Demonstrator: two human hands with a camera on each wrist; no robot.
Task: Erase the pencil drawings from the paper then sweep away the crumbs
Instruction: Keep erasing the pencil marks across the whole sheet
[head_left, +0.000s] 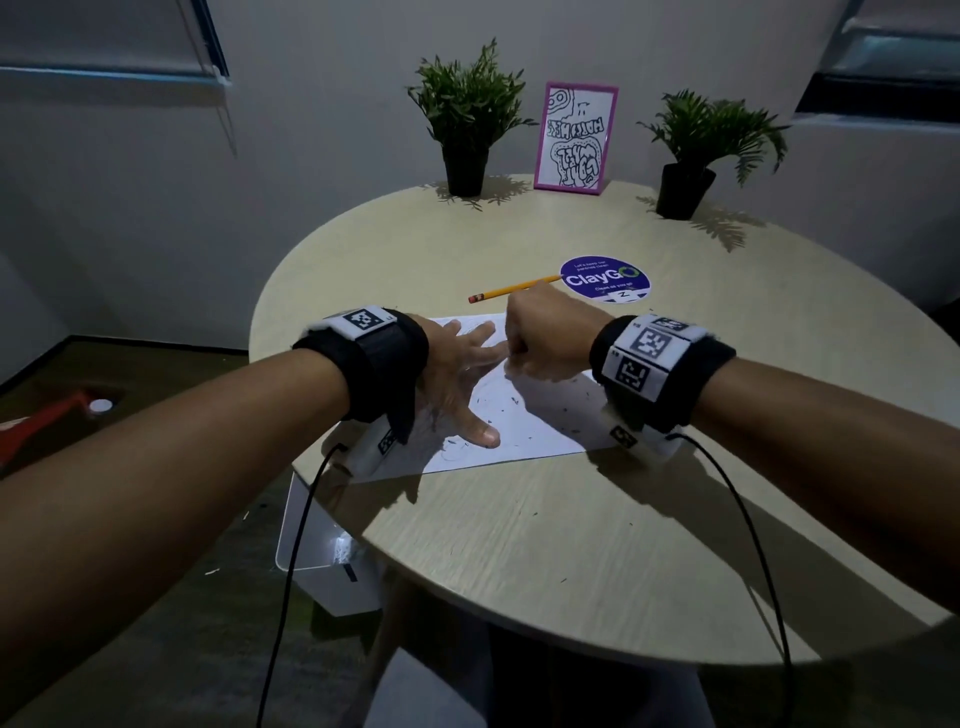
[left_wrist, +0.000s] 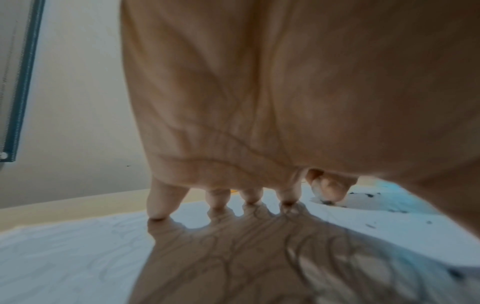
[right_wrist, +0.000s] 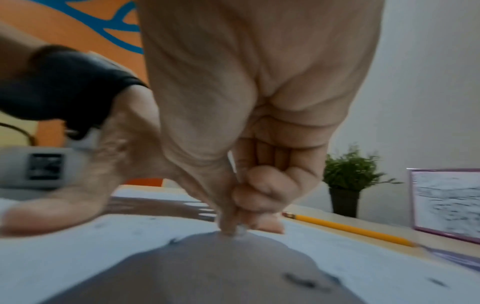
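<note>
In the head view, the sheet of paper (head_left: 524, 415) is seen on the round table (head_left: 519, 545), pinned by the left hand (head_left: 457, 379) with fingers spread flat; the right hand (head_left: 540, 338) is curled just beside those fingers.

In the left wrist view, dark crumbs (left_wrist: 363, 195) are scattered on the sheet.

In the right wrist view, a small eraser (right_wrist: 240, 230) is pinched at the fingertips (right_wrist: 228, 224) against the sheet. Short, firm strokes directed away from the pinning hand are advised, so that creasing is avoided.
</note>
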